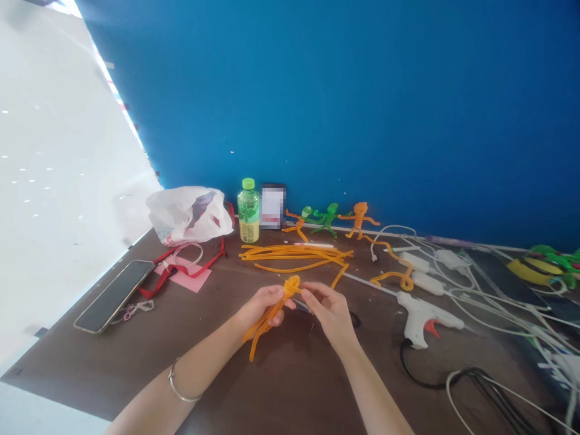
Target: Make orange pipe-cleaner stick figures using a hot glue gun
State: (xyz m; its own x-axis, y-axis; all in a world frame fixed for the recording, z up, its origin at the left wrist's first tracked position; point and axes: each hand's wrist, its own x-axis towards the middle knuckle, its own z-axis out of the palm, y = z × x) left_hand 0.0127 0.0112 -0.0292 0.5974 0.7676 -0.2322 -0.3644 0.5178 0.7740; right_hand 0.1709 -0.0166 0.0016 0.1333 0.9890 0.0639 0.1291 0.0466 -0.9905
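Observation:
Orange pipe cleaners (292,286), wound into a knot at the top with several loose ends hanging down, are gripped between the thumb and fingers of my left hand (266,307). From the other side, my right hand (327,307) pinches an orange strand beside the knot. Just behind both hands lies a pile of loose orange pipe cleaners (294,254). Small twisted figures stand against the wall: a green one (330,217), an orange one (359,219), and another orange one (298,225) with a green-and-white head. A dark tool, partly hidden, lies under my right hand.
Right of my hands sits a white glue gun (419,317) amid tangled cables and a black cord (426,382). A green-capped bottle (249,211) and white plastic bag (190,211) stand at the back. On the left are a phone (113,296), red ribbon (156,284) and pink paper (194,278).

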